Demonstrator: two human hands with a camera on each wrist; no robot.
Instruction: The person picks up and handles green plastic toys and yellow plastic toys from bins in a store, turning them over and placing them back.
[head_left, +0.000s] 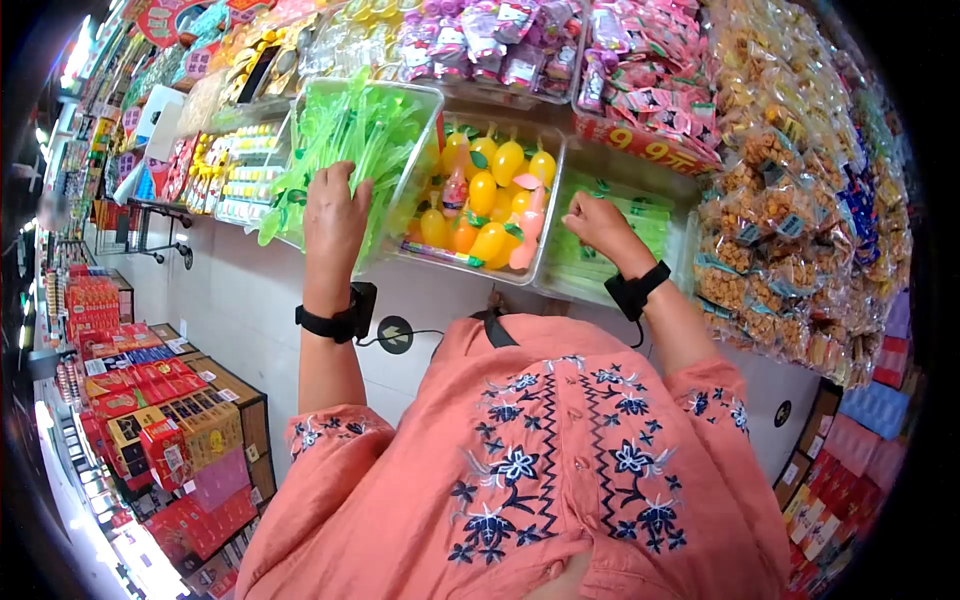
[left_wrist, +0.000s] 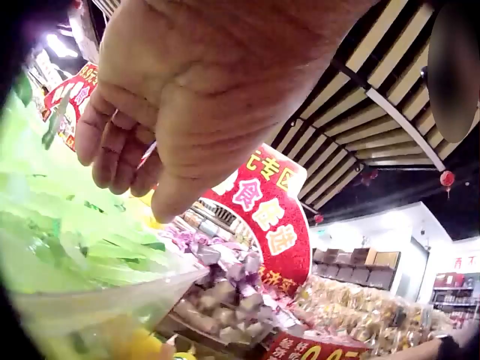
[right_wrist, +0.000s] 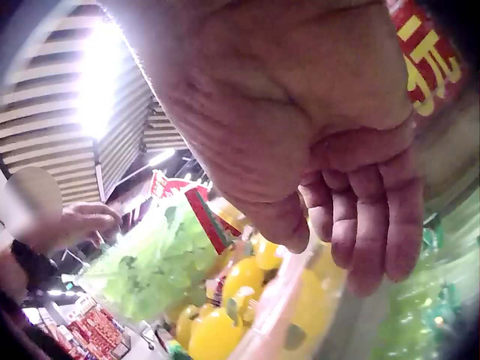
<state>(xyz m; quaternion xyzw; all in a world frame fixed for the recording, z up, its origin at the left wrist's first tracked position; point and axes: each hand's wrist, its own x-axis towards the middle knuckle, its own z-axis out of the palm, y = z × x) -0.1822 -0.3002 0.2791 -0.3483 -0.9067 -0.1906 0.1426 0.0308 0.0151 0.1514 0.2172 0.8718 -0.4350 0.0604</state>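
My left hand (head_left: 337, 215) hovers over a clear bin heaped with long, bright green strips (head_left: 350, 120), its fingers loosely bent. In the left wrist view those fingers hang beside the green heap (left_wrist: 90, 232), with no strip visibly gripped. Above the near left part of the right-hand bin is my right hand (head_left: 607, 232); its loosely curled fingers hold nothing in the right wrist view. Flat green packs (head_left: 630, 225) lie low in that bin. Between the hands, a middle bin contains yellow mango-shaped packs (head_left: 482, 190) and a pink figure-shaped pack (head_left: 527, 225).
Purple packets (head_left: 480, 40) and pink packets (head_left: 650, 75) fill bins behind, above a red price sign (head_left: 645, 140). Bagged brown snacks (head_left: 765, 220) are piled at right. A cart (head_left: 150, 230) stands at left, and stacked red boxes (head_left: 165, 390) line the lower left.
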